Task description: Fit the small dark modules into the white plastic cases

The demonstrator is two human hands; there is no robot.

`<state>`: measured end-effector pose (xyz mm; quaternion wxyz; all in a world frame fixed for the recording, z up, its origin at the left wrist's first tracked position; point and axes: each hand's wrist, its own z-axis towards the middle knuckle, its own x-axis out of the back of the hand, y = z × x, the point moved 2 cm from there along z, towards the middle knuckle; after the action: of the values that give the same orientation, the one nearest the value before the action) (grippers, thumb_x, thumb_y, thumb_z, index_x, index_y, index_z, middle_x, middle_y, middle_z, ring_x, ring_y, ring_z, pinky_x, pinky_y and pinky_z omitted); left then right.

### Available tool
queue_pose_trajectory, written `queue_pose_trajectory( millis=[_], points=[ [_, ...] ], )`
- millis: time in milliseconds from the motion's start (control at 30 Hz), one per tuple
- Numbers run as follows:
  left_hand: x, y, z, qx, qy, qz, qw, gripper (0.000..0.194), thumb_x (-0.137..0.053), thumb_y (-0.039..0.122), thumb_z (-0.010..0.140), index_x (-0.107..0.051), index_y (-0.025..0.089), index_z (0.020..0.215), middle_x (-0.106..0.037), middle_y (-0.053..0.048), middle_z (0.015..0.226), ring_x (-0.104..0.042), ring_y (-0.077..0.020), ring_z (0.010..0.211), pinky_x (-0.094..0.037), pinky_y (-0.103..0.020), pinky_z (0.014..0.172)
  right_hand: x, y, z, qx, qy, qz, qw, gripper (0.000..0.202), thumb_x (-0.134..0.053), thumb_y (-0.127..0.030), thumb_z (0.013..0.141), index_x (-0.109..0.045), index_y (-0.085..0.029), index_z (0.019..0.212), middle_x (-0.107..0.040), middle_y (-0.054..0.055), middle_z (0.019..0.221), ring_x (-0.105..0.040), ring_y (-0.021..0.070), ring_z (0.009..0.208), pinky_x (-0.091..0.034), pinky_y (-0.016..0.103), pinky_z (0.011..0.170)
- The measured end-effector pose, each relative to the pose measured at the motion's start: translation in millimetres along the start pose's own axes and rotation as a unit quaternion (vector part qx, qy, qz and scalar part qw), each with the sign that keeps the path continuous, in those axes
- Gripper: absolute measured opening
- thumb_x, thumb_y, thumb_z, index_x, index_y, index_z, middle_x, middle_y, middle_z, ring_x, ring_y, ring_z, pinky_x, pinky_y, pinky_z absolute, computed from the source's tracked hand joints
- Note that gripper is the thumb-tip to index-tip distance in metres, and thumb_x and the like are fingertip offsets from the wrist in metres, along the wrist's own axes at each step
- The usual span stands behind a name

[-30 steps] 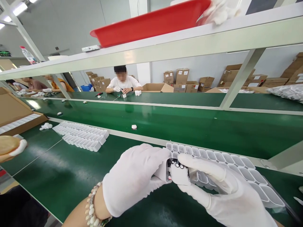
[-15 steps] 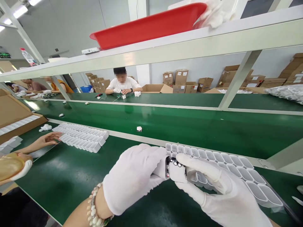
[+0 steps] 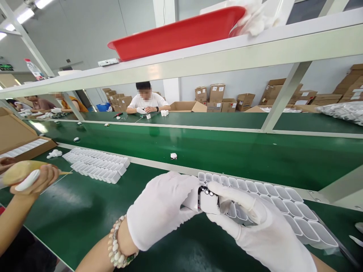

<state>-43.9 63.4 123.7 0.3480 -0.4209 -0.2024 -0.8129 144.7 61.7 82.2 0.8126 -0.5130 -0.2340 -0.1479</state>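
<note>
1. White electronic module [image 3: 209, 201], dark along its upper and side edges with small round parts on top, sits between the 2 gloved hands, above the bench [image 3: 85, 215].
2. The right hand [image 3: 263, 223] has its grip pinching the module, fingers above and thumb below.
3. The left hand [image 3: 163, 207] has its grip pressed round a white casing [image 3: 191, 200], held right at the module's side; how far the 2 fit together cannot be told.
4. A beaded bracelet [image 3: 115, 245] circles the left wrist.
5. Behind and beside the right hand stand rows of open white cups [image 3: 307, 228].
6. Beyond the bench's pale edge strip, 1 small white piece [image 3: 173, 156] lies on the green belt [image 3: 227, 147].
7. To the left, more white cups [image 3: 98, 162] stand in a block on the bench.
8. Near them, a co-worker's hand [image 3: 42, 177] holds a yellowish squeeze bag [image 3: 19, 172] with a pointed tip.
9. Overhead, a red basin [image 3: 178, 36] rests on the shelf [image 3: 181, 65].
</note>
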Motion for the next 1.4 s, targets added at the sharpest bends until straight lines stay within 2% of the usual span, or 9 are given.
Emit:
queue_pose_trajectory(
  millis=[200, 367, 433, 633, 800, 900, 1033, 1200, 1400],
  points=[
    [-5.1, 4, -1, 0.013, -0.013, -0.073, 0.997, 0.019, -0.067, 0.013, 0.075, -0.06, 0.02, 0.09, -0.07, 0.0, 0.08, -0.065, -0.0168, 0.071, -0.053, -0.029, 0.064, -4, 8, 1, 0.015, -0.035, -0.04, 0.998, 0.038, -0.076, -0.029, 0.072, -0.072, -0.038, 0.109, -0.076, -0.003, 0.088, -0.071, 0.0217, 0.073, -0.063, 0.034, 0.064],
    [-11.9, 3, -6, 0.028, 0.031, -0.104, 0.994, 0.038, -0.07, 0.016, 0.077, -0.058, 0.02, 0.112, -0.07, -0.001, 0.085, -0.065, -0.0172, 0.075, -0.055, -0.03, 0.069, -8, 10, -3, 0.152, 0.087, -0.047, 0.983, 0.041, -0.071, -0.031, 0.081, -0.063, -0.033, 0.12, -0.074, 0.0, 0.089, -0.069, 0.021, 0.074, -0.061, 0.036, 0.069],
    [-16.4, 4, -9, 0.037, 0.055, -0.106, 0.992, 0.04, -0.073, 0.021, 0.078, -0.057, 0.021, 0.114, -0.07, -0.002, 0.09, -0.066, -0.0177, 0.078, -0.056, -0.031, 0.071, -13, 8, -5, 0.179, 0.078, -0.086, 0.977, 0.032, -0.068, -0.033, 0.084, -0.064, -0.03, 0.115, -0.073, 0.0, 0.08, -0.067, 0.0201, 0.066, -0.059, 0.035, 0.063],
    [-42.4, 8, -12, 0.096, 0.079, -0.133, 0.983, 0.043, -0.072, 0.021, 0.081, -0.055, 0.022, 0.12, -0.07, -0.005, 0.103, -0.067, -0.0208, 0.091, -0.059, -0.035, 0.079, -21, 3, -3, 0.092, 0.053, -0.106, 0.989, 0.024, -0.066, -0.041, 0.083, -0.07, -0.027, 0.102, -0.074, 0.002, 0.082, -0.07, 0.0223, 0.07, -0.058, 0.032, 0.059],
    [-53.8, -9, 0, 0.09, -0.011, -0.131, 0.987, 0.066, -0.073, 0.023, 0.08, -0.041, 0.021, 0.138, -0.065, -0.01, 0.124, -0.064, -0.0244, 0.111, -0.056, -0.042, 0.093, -4, 30, 33, -0.045, 0.059, -0.101, 0.992, 0.026, -0.055, -0.043, 0.091, -0.072, -0.025, 0.099, -0.075, 0.002, 0.085, -0.07, 0.0202, 0.073, -0.057, 0.03, 0.063],
    [-62.8, -24, 5, 0.112, -0.137, -0.061, 0.982, 0.054, -0.069, 0.027, 0.084, -0.048, 0.022, 0.133, -0.066, -0.01, 0.123, -0.064, -0.0292, 0.111, -0.055, -0.046, 0.091, 12, 70, 72, -0.151, 0.075, -0.155, 0.973, 0.031, -0.054, -0.037, 0.092, -0.067, -0.018, 0.113, -0.075, 0.005, 0.1, -0.07, 0.0195, 0.088, -0.056, 0.028, 0.078],
    [-91.6, -31, 5, 0.104, -0.321, -0.024, 0.941, 0.037, -0.064, 0.027, 0.086, -0.058, 0.022, 0.122, -0.07, -0.01, 0.105, -0.069, -0.0307, 0.098, -0.054, -0.043, 0.083, 18, 128, 114, -0.209, 0.053, -0.215, 0.952, 0.029, -0.055, -0.023, 0.094, -0.062, -0.008, 0.118, -0.072, 0.011, 0.101, -0.069, 0.0187, 0.091, -0.053, 0.03, 0.085],
    [-123.2, -29, 5, 0.103, -0.348, -0.027, 0.931, 0.019, -0.06, 0.022, 0.086, -0.064, 0.019, 0.104, -0.069, -0.01, 0.097, -0.069, -0.0303, 0.094, -0.053, -0.04, 0.081, 9, 178, 128, -0.276, -0.016, -0.289, 0.916, 0.031, -0.059, -0.034, 0.095, -0.059, -0.017, 0.12, -0.064, 0.008, 0.116, -0.065, 0.0197, 0.095, -0.056, 0.039, 0.081],
    [-136.0, -26, 7, 0.106, -0.352, -0.051, 0.929, 0.01, -0.059, 0.018, 0.084, -0.066, 0.017, 0.092, -0.069, -0.012, 0.096, -0.069, -0.0307, 0.092, -0.052, -0.038, 0.078, -10, 188, 156, -0.233, -0.087, -0.356, 0.901, 0.036, -0.061, -0.032, 0.094, -0.056, -0.017, 0.126, -0.058, 0.01, 0.128, -0.061, 0.0245, 0.108, -0.053, 0.046, 0.09]
  ],
)
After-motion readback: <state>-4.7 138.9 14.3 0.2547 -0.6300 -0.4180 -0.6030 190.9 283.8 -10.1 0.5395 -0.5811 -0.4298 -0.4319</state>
